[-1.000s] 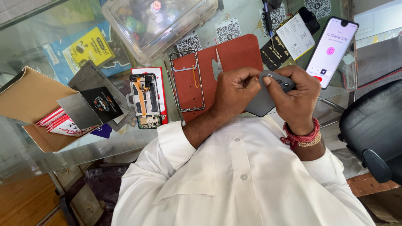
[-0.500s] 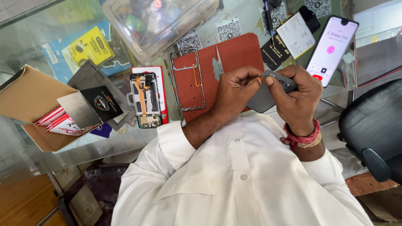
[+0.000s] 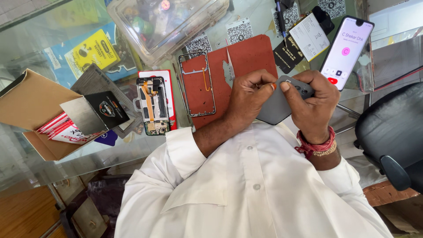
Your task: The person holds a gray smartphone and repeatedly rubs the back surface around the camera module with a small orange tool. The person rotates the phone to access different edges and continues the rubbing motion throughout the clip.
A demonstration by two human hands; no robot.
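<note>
Single head-worn view, looks steeply down the wearer's white shirt [image 3: 246,189] onto the glass-topped counter [image 3: 53,31]. Close range: both hands mid-frame, counter across the top, black office chair [image 3: 392,132] at right edge. No second view.

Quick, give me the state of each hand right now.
Left hand: closed, fingertips pinching at the grey phone back cover.
Right hand: closed, gripping the same cover.
</note>
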